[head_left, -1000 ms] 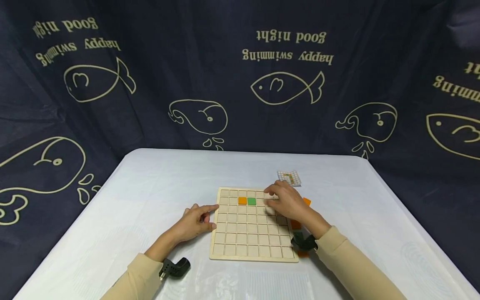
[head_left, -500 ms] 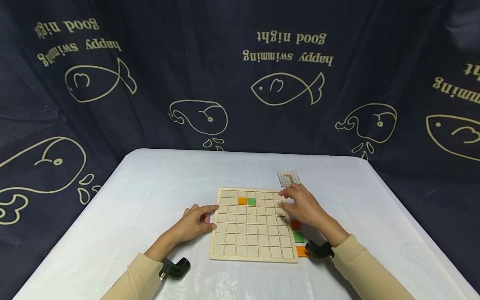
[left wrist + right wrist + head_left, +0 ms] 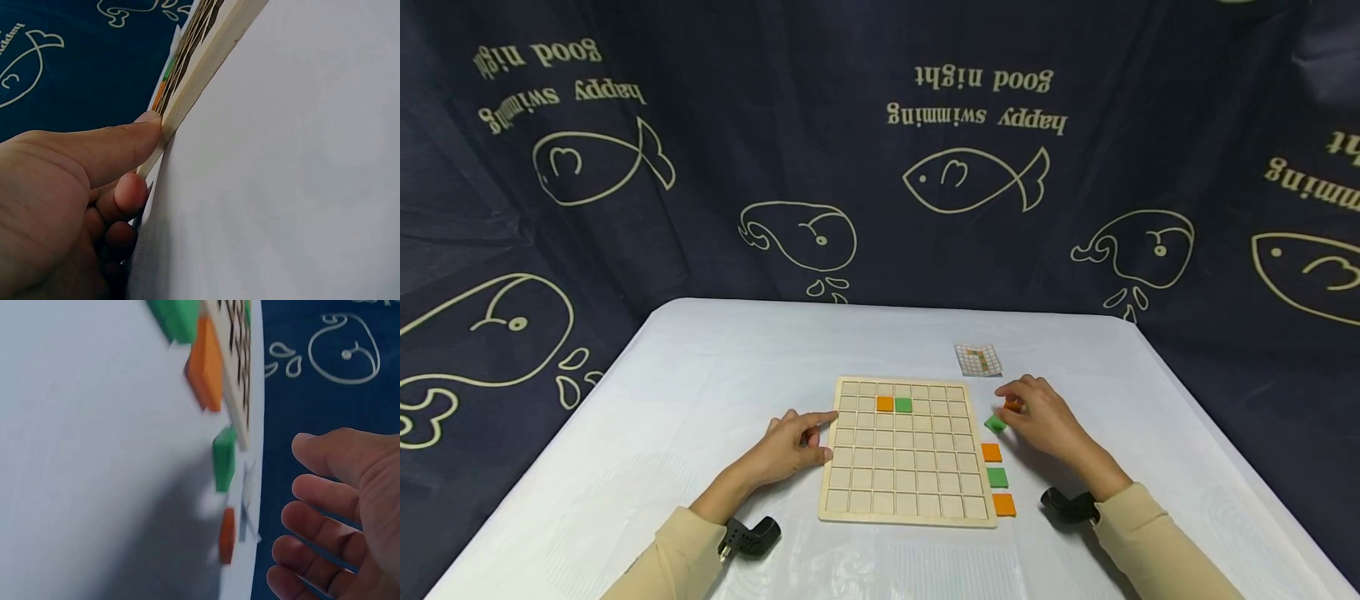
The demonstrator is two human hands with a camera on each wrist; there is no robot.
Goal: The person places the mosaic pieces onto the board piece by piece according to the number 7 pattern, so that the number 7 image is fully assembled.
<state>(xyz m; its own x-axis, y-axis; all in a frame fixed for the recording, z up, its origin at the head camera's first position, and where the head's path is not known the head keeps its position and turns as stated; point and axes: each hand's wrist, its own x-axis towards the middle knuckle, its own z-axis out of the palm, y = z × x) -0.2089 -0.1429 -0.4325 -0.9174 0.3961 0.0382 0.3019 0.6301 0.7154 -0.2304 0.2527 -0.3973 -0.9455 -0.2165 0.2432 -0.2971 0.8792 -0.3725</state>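
The square wooden grid board point(image 3: 904, 450) is holding one orange tile point(image 3: 884, 403) and one green tile point(image 3: 903, 404) in neighbouring cells. The left hand point(image 3: 790, 446) is touching its edge, holding nothing; the right hand point(image 3: 1043, 419), fingers loosely spread, is hovering over a loose green square tile point(image 3: 996, 424).

Grid board point(image 3: 906, 454): pale natural wood, one orange tile point(image 3: 884, 403) and one green tile point(image 3: 903, 404) set in it. Loose tiles point(image 3: 997, 477): orange and green. Counter point(image 3: 715, 367): white. Backdrop point(image 3: 775, 150): navy, cream fish and whale outlines, lettering. Sleeves point(image 3: 1150, 546): beige. Card point(image 3: 978, 359): white, gridded.
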